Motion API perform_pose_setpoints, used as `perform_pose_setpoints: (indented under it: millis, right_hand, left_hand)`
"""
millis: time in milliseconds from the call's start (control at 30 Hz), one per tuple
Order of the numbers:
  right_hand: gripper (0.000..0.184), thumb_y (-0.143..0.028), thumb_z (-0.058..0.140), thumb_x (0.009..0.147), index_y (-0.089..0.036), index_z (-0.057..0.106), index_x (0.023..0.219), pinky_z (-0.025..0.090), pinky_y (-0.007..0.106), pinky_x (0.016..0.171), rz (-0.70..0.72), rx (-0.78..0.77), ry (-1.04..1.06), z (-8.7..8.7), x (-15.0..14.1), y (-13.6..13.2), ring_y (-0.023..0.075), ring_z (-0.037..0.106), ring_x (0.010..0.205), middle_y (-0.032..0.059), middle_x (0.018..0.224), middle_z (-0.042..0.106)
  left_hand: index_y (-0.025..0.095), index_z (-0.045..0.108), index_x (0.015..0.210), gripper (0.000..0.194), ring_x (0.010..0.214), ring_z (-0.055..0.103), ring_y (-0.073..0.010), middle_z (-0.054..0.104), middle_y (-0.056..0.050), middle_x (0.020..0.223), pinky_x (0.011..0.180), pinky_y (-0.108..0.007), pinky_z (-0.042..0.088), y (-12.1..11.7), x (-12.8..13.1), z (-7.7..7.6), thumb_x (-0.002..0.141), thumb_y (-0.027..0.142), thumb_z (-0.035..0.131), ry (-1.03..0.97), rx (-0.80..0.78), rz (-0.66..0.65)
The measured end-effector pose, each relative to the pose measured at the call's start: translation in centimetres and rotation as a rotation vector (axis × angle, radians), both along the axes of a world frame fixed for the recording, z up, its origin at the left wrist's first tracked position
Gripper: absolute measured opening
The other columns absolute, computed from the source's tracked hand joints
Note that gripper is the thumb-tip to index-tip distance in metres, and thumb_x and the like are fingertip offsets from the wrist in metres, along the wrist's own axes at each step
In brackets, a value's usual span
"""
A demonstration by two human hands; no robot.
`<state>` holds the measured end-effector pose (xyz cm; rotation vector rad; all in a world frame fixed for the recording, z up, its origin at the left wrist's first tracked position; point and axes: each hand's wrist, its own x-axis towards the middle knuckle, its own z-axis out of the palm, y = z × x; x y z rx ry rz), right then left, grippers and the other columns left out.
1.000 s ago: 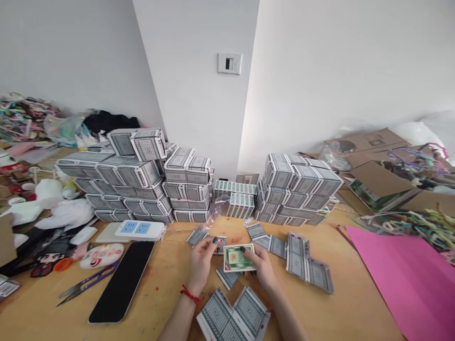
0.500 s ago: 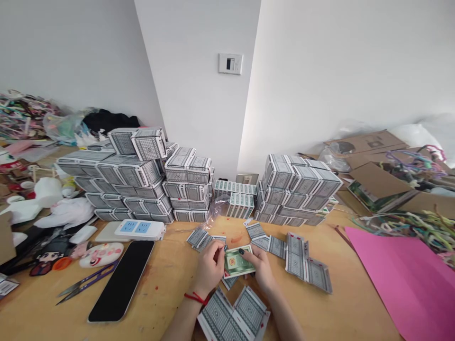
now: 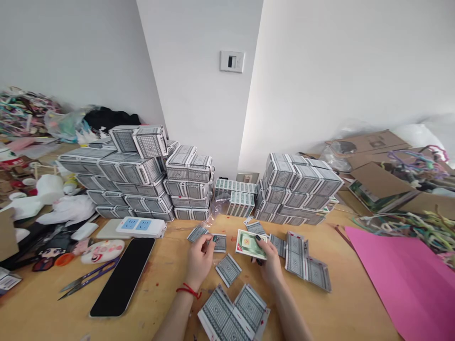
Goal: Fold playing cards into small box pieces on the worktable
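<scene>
A green pack of playing cards (image 3: 246,244) lies between the thumb and fingers of my right hand (image 3: 270,265), its printed face up. My left hand (image 3: 201,258) is apart from the pack, thumb and fingers pinched together; whatever is between them I cannot make out. Just behind those fingers lie loose folded cards (image 3: 220,243) with grey patterned backs. A single folded piece (image 3: 228,270) rests on the table between my hands. Nearest me, between my forearms, sits a joined group of folded cards (image 3: 232,312).
Stacked card blocks (image 3: 130,170) stand at the back left, more blocks (image 3: 295,184) at the back right, with small green-edged packs (image 3: 241,201) between. A phone (image 3: 122,277), scissors (image 3: 87,279) and power strip (image 3: 142,227) lie left. Pink paper (image 3: 401,279) lies right.
My hands have moved apart. The right hand has carried the pack to the right, away from the left hand, which has shifted left. The folded piece between them now shows fully.
</scene>
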<state>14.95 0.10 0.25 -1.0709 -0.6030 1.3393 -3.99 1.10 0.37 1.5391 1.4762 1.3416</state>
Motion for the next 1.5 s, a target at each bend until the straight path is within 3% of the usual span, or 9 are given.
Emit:
perform_pose_setpoints:
  millis: [167,267,433,867,1000,1100,1500]
  right_hand:
    - [0.028,-0.044,0.063,0.064,-0.017,0.057,0.064,0.036,0.021,0.039,0.133,0.048,-0.134,0.5,-0.6,-0.2,0.0109,0.047,0.04,-0.0022,0.051,0.056]
    - [0.03,-0.046,0.062,0.064,-0.017,0.058,0.063,0.036,0.021,0.041,0.176,0.066,-0.177,0.6,-0.7,-0.3,0.0113,0.048,0.043,-0.0016,0.052,0.056]
    - [0.034,-0.05,0.061,0.063,-0.016,0.059,0.062,0.038,0.023,0.044,0.245,0.076,-0.227,0.6,-0.5,-0.4,0.0128,0.049,0.045,-0.0002,0.052,0.058]
    - [0.036,-0.051,0.058,0.066,-0.016,0.054,0.058,0.031,0.021,0.041,0.207,0.069,-0.227,0.8,-0.7,-0.3,0.0102,0.044,0.042,-0.0017,0.048,0.053]
    - [0.037,-0.052,0.057,0.066,-0.016,0.055,0.059,0.03,0.021,0.039,0.231,0.042,-0.208,0.7,-0.6,-0.2,0.0107,0.044,0.039,-0.0008,0.047,0.055]
    - [0.037,-0.052,0.056,0.068,-0.016,0.055,0.06,0.029,0.021,0.038,0.223,0.03,-0.189,0.5,-0.5,-0.1,0.0101,0.042,0.038,-0.0011,0.047,0.054]
    - [0.039,-0.053,0.055,0.068,-0.016,0.055,0.056,0.025,0.021,0.038,0.212,0.024,-0.169,0.7,-0.1,-0.1,0.0103,0.041,0.037,-0.001,0.041,0.052]
  left_hand:
    - [0.016,0.058,0.091,0.027,0.074,0.059,-0.0164,0.064,-0.003,0.081,0.066,-0.026,0.045,0.0,1.2,0.3,0.071,0.034,0.055,-0.313,-0.188,-0.234]
    - [0.014,0.063,0.084,0.025,0.073,0.058,-0.0168,0.065,-0.004,0.076,0.067,-0.027,0.045,0.0,1.5,0.5,0.07,0.034,0.057,-0.299,-0.243,-0.347]
    - [0.013,0.066,0.068,0.025,0.058,0.055,-0.0136,0.064,-0.002,0.062,0.052,-0.022,0.041,0.2,1.2,0.4,0.067,0.038,0.06,-0.261,-0.274,-0.35]
    - [0.012,0.07,0.073,0.028,0.05,0.048,-0.0104,0.063,-0.002,0.057,0.045,-0.019,0.033,0.0,1.1,0.8,0.064,0.038,0.063,-0.367,-0.412,-0.438]
    - [0.011,0.068,0.064,0.03,0.04,0.032,-0.0053,0.045,0.005,0.04,0.04,-0.018,0.023,0.0,1.0,0.7,0.065,0.04,0.062,-0.374,-0.422,-0.443]
    - [0.011,0.063,0.055,0.033,0.04,0.023,-0.0038,0.031,0.008,0.039,0.039,-0.018,0.016,-0.1,1.0,0.5,0.066,0.042,0.06,-0.392,-0.414,-0.472]
    - [0.012,0.053,0.054,0.034,0.042,0.023,-0.0039,0.029,0.007,0.046,0.04,-0.019,0.016,-0.1,0.7,0.0,0.069,0.042,0.058,-0.482,-0.446,-0.54]
